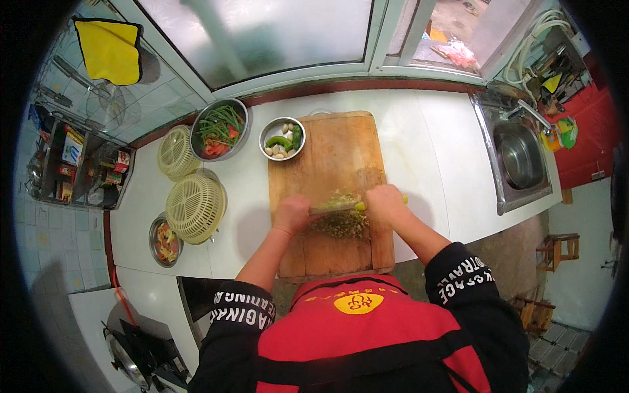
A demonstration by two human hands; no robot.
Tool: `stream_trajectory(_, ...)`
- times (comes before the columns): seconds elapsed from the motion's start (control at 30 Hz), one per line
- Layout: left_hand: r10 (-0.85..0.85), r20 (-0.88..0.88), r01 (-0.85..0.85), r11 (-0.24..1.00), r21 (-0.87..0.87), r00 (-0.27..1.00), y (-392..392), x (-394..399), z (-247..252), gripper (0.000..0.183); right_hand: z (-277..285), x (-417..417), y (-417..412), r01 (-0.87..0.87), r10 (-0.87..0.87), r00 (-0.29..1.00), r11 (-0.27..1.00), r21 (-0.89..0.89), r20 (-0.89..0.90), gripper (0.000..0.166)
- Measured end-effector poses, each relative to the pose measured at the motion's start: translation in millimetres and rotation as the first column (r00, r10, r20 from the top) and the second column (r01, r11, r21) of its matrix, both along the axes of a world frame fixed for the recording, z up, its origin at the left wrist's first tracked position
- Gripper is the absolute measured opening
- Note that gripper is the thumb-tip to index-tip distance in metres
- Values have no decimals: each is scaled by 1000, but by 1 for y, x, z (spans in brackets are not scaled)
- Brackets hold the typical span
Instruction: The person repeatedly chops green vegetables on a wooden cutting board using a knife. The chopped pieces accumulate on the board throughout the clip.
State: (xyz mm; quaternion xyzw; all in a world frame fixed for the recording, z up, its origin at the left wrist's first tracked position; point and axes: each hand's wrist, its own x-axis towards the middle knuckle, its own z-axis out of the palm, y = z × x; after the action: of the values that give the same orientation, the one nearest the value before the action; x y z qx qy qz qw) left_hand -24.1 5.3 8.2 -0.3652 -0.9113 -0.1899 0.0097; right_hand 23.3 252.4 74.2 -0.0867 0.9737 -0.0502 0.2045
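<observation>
My right hand (384, 202) is closed round the yellow-green handle of a kitchen knife (335, 207), whose blade is blurred and lies across a wooden chopping board (339, 142). At the blade's other end is my left hand (293, 214), its fingers bent over that end; whether they grip it is hard to tell. Finely chopped dark green food (344, 224) lies on the near side of the blade, with paler green bits on the far side. A small steel bowl (263, 133) with garlic cloves and green peppers stands over the board's far left corner.
Left of the board are a larger steel bowl (244, 142) of green stalks and red pieces, two cream plastic basket covers (195, 209), (176, 152) and a small metal bowl (154, 245) of food. A steel sink (521, 154) is at the right, a window (290, 39) behind the counter.
</observation>
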Motion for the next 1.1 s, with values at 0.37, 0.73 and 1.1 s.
stream_trajectory(0.37, 105, -96, -116, 987, -115, 990, 12, 3, -19, 38, -21, -32, 15, -119, 119, 993, 991, 57, 7, 12)
stream_trajectory(0.73, 218, -15, -217, 960, -174, 976, 23, 2, -4, 39, -54, -49, 27, -150, 151, 987, 988, 29, -48, 13)
stream_trajectory(1.1, 41, -27, -42, 999, -22, 999, 2, 0, 0, 37, -12, 0, 1, 33, -33, 999, 999, -13, 10, 12)
